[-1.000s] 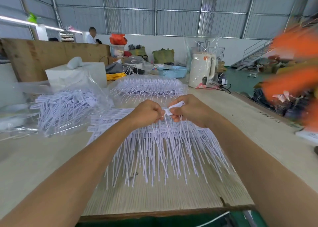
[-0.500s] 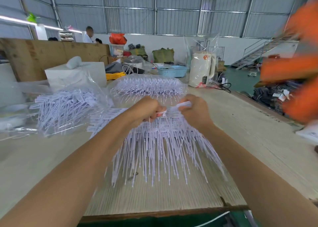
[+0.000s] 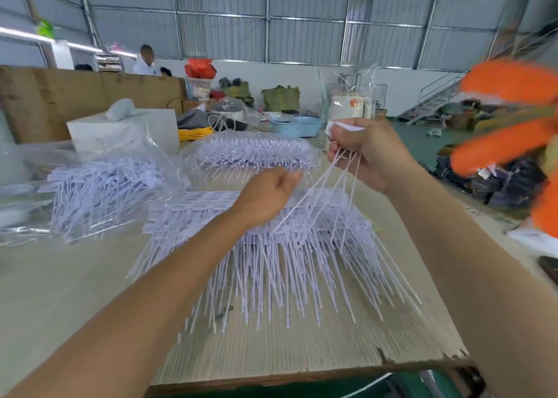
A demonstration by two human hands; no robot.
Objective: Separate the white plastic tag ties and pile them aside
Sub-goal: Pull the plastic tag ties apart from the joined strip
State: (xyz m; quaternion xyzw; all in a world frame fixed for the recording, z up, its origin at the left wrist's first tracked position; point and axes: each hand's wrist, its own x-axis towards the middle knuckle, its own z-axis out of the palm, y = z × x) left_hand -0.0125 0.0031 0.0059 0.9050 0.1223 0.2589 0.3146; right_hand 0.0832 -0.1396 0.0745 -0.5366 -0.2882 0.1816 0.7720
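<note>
A big stack of white plastic tag ties [image 3: 271, 246] lies on the table [image 3: 60, 292] in front of me, strands fanned toward me. My right hand [image 3: 368, 153] is raised above it and grips a small bunch of tag ties [image 3: 341, 168] by their flat heads, the thin tails hanging down to the stack. My left hand [image 3: 268, 195] hovers over the stack's back edge, fingers curled with thumb against them; what it holds, if anything, is hidden.
Two clear bags of tag ties lie at the left [image 3: 99, 186] and behind the stack [image 3: 250, 156]. A white box [image 3: 120, 132], a blue basket [image 3: 296, 126] and a kettle [image 3: 350, 108] stand further back. A blurred orange-sleeved person [image 3: 513, 120] moves at the right. The table's front edge [image 3: 302, 379] is chipped.
My hands were together at the stack's top pulling at a strip of heads. The right hand has since lifted up and right with a small bunch torn free; the left stayed low.
</note>
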